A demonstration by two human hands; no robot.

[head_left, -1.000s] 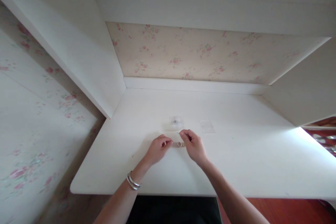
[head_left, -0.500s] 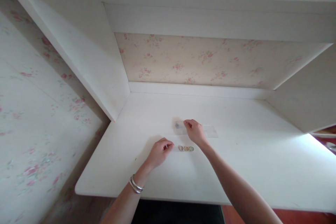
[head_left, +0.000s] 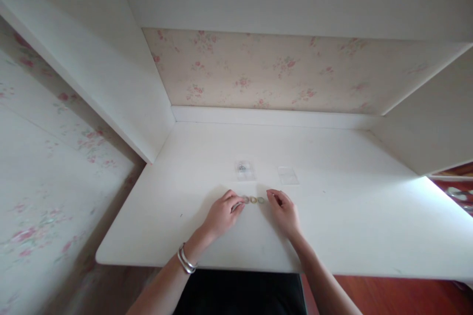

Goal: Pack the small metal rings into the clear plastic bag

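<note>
Three small rings (head_left: 253,200), round and dull yellowish, lie in a short row on the smooth white desk (head_left: 332,226). Left hand (head_left: 222,214) rests at the row's left end, fingers curled together, tips touching the nearest ring. Right hand (head_left: 284,211) lies just right of the row, fingers loosely bent, clamped on nothing. Beyond the rings lie two flat clear plastic pouches (head_left: 244,170); the left one holds something small and dark.

A white table (head_left: 351,236) is sitting in an alcove, with floral wallpaper (head_left: 273,71) covering the back wall and white side panels (head_left: 111,74) flanking it. Daylight is brightening the table's right edge, and reddish wooden floor (head_left: 399,298) is showing below.
</note>
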